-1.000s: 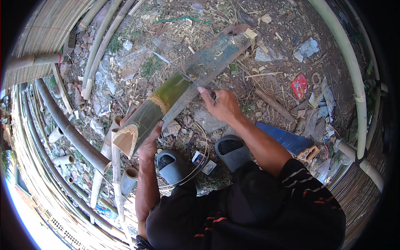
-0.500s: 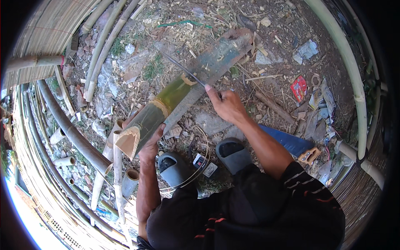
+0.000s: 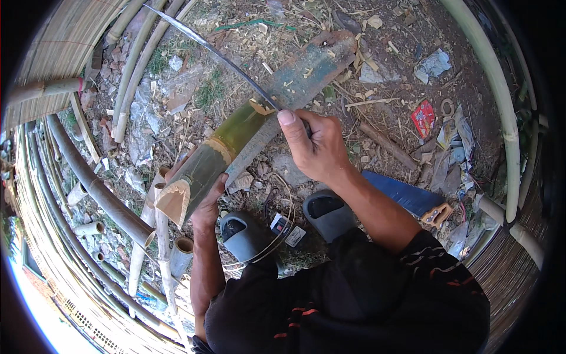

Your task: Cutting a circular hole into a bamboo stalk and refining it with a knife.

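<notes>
Bamboo section [image 3: 217,156] lay ahead and to the left, its long axis slanting from the nearer cut end away rightward. Around that end the left hand [image 3: 204,206] was clasped, thumb on the right side. Farther out, the right hand [image 3: 313,144], nearer the notched far end, gripped a knife [image 3: 210,52], whose blade crossed that axis, pointing far left; contact was unclear. Beyond stretched a worn plank [image 3: 312,66].

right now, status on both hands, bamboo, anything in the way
Left hand grips bamboo. Right hand holds long blade near bamboo's notched end. Saw lies off right, out of the way.
</notes>
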A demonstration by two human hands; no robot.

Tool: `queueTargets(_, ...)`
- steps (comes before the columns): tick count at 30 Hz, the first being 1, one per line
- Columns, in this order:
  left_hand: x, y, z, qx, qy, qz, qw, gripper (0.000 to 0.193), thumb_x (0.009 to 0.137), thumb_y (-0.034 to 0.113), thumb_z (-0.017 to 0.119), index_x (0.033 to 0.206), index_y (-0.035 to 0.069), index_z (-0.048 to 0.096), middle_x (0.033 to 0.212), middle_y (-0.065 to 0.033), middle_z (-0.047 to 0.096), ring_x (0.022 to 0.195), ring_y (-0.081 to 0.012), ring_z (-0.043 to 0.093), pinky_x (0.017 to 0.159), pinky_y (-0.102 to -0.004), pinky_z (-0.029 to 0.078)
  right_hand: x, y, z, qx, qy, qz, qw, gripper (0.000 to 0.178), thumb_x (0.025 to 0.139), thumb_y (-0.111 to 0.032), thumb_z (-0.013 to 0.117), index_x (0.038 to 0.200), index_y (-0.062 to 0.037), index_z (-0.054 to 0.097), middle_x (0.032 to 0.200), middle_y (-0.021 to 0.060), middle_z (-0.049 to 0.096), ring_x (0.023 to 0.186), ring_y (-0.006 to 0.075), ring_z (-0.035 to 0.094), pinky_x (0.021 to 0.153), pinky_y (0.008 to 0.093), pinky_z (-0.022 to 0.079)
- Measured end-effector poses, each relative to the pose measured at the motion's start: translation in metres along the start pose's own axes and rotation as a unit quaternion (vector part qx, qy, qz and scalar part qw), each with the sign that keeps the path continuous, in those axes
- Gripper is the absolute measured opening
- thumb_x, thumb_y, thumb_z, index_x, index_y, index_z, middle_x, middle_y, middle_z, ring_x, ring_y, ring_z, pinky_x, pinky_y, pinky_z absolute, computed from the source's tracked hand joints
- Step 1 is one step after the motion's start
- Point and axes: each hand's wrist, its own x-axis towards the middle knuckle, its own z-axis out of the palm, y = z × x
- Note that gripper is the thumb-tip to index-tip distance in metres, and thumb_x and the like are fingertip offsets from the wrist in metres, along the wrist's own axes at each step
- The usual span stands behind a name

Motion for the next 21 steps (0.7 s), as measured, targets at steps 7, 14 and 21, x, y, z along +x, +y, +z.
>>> queueTargets(7,-0.003,-0.003,-0.015,-0.014,-0.016,0.011,1.0,0.091,0.07,0.022,0.096,0.137,-0.001,0.04,0.139,-0.0184,0.054,0.127,-0.0291,0.058,0.107,-0.043,0.051,0.013,0.059,0.012,-0.11,-0.094,0.193,0.97,0.075,0.1,-0.066,0.051,0.063,-0.0004,0.059,0.056,0.0094,0.055,0.052,0.0205,0.054,0.052,0.0439,0.044)
queueTargets(14,0.003,0.006,-0.008,0.016,-0.051,0.014,0.998,0.09,0.07,0.017,0.096,0.138,0.001,0.039,0.139,-0.0192,0.054,0.128,-0.03,0.057,0.108,-0.0456,0.051,-0.008,0.048,0.01,0.054,0.028,-0.06,0.996,0.078,0.098,-0.071,0.048,0.077,0.0004,0.071,0.054,0.0151,0.059,0.052,0.0273,0.062,0.054,0.0461,0.048)
queueTargets(21,0.007,-0.002,-0.006,-0.031,-0.018,0.009,0.999,0.092,0.07,0.019,0.097,0.139,-0.001,0.039,0.136,-0.0183,0.056,0.126,-0.0279,0.058,0.108,-0.0439,0.05,-0.009,0.001,-0.002,0.011,0.005,-0.026,1.0,0.079,0.097,-0.07,0.05,0.078,0.003,0.073,0.058,0.0243,0.061,0.058,0.0401,0.067,0.057,0.0494,0.053)
